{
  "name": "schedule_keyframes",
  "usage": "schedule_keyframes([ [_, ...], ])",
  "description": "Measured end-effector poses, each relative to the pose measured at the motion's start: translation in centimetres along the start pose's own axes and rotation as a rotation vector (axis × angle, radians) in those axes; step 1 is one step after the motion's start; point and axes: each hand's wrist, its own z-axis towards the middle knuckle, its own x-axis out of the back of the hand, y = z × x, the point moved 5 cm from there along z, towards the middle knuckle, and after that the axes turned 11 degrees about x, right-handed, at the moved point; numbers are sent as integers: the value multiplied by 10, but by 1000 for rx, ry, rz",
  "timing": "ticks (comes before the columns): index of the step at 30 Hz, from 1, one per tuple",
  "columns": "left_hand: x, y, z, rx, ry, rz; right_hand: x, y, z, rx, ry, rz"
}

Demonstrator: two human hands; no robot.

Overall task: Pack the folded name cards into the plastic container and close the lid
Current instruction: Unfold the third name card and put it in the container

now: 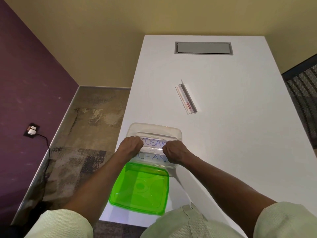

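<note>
Over the clear container point(173, 130), left hand point(131, 145) and right hand point(173, 152), each grip pinching one name card point(154, 143), green lid point(139, 188) nearby

Clear square plastic container point(155, 133) sits on white table point(231, 117) under both hands, two lettered name cards point(154, 143) inside between them, green plastic lid point(139, 186) nearer, clear acrylic card holder point(186, 97) beyond the right hand point(173, 152).
</note>
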Motion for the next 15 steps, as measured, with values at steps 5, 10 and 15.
schedule_keyframes([
  [5,-3,1,0,23,11,-36,-2,1,-1,-11,4,4],
  [10,-5,2,-2,35,28,-65,-3,1,-1,-37,7,35],
  [15,-3,0,-4,37,-11,-70,1,2,-3,-54,-52,32],
])
